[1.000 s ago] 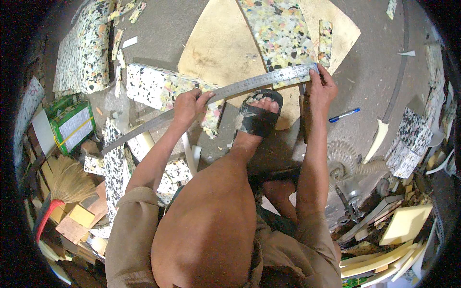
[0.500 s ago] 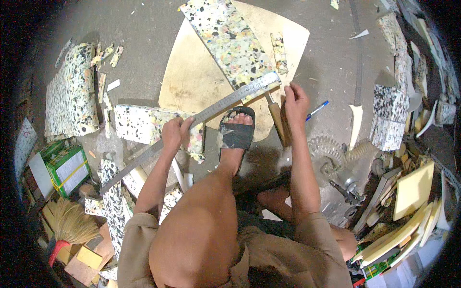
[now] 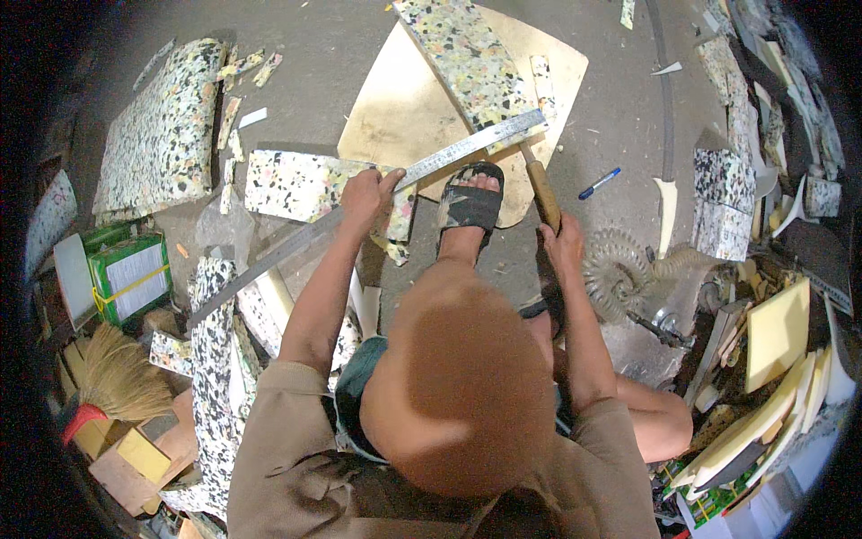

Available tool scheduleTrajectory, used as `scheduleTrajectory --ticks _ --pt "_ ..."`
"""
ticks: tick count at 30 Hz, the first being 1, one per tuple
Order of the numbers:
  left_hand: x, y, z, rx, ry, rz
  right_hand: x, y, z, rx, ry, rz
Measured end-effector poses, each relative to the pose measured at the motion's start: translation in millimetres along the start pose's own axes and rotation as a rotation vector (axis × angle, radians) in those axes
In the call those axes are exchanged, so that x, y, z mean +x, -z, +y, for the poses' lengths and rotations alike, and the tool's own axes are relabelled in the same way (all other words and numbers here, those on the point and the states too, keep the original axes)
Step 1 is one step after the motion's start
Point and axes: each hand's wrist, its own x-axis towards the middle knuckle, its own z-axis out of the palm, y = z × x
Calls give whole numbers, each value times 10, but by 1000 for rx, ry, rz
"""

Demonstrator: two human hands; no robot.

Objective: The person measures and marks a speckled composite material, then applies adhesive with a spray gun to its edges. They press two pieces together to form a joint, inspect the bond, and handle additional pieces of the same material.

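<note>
Concrete floor [image 3: 359, 54], littered with speckled foam offcuts. Left hand [image 3: 366, 193] clenched on long steel ruler [image 3: 422, 166], gripping near its middle. Ruler's long axis diagonal: far end up-right across foam strip [image 3: 467, 67] on tan board [image 3: 404, 108], near end down-left past the left hand. Right hand [image 3: 561, 242] wrapped around wooden-handled knife [image 3: 542, 190], handle pointing up toward ruler's far end, blade tip hidden at the ruler edge. Right hand nearer that end. Sandalled foot [image 3: 469, 202] between the hands, on the board edge. Blue pen [image 3: 599, 182] just right of right hand.
</note>
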Motion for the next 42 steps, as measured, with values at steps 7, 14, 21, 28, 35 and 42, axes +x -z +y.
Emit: scheduleTrajectory --ticks 7,14,21,28,35,42 --pt "-26 -12 -7 -29 20 2 74 -32 -47 -96 4 0" --pt "-71 -115 -3 -11 21 103 155 -85 -119 -125 -19 5" --pt "-45 -147 8 -1 44 88 202 -61 -89 -224 -73 -129" --pt "-25 -186 2 14 18 115 247 -25 -179 -197 -75 -94" --pt "-36 -200 -25 8 -11 149 289 -11 -288 -157 -84 -74" --pt "-21 -186 -18 38 0 93 308 100 -380 -214 -139 -172"
